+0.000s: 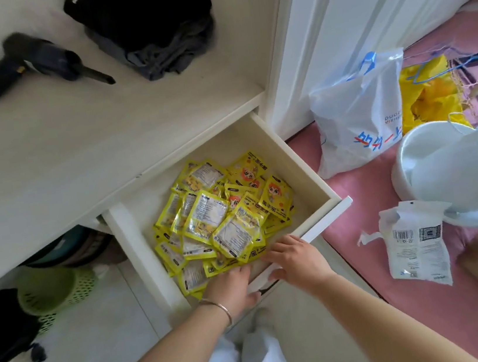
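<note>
A white drawer (307,171) stands pulled out of a pale cabinet, holding a heap of several yellow snack packets (221,214). The drawer front (326,223) runs along its near edge. My left hand (231,289), with a thin bracelet on the wrist, grips that front at its left end: fingers reach inside toward the packets, thumb stays outside. My right hand (295,262) holds the same front just to the right, fingers over the edge and thumb on the panel.
On the cabinet top lie a black handheld tool (31,65) with a cord and dark folded clothes (148,27). A green basket (56,289) sits under the cabinet. On the pink floor are a white plastic bag (357,115), a white bucket (431,160) and a torn white pouch (415,245).
</note>
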Tool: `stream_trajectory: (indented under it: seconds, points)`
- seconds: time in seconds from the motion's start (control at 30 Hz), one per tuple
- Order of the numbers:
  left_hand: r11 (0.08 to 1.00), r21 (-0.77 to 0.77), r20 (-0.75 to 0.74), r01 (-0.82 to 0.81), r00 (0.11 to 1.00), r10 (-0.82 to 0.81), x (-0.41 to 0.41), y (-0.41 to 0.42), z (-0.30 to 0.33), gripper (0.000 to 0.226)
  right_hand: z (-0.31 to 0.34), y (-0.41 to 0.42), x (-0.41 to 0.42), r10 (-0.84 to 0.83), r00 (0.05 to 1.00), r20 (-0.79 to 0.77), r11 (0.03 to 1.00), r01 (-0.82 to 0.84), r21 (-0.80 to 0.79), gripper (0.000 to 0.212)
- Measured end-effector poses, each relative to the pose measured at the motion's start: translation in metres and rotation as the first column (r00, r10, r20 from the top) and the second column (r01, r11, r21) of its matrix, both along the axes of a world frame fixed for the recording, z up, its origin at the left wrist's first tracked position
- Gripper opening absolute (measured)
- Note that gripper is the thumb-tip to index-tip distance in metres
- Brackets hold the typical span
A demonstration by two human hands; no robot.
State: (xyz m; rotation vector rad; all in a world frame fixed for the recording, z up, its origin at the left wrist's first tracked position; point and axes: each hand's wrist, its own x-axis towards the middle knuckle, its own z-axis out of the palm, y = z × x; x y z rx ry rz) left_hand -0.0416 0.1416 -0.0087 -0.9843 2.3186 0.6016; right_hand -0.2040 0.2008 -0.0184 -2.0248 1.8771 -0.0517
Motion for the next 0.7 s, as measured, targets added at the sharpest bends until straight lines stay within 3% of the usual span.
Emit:
stream_trajectory:
  seconds: [0.27,0.7]
  points:
    - [0.997,-0.043,-0.026,0.067,0.997,-0.068,-0.002,-0.013,0.000,0.047,-0.002,-0.009,-0.003,0.069,0.996,-0.048,0.993,-0.073,-0.088,0.041]
    - [0.998,-0.064,-0.011,0.018,1.000,-0.019,0.013,-0.081,0.004,0.051,0.003,-0.084,0.010,0.033,0.996,-0.081,0.997,-0.038,-0.065,0.042]
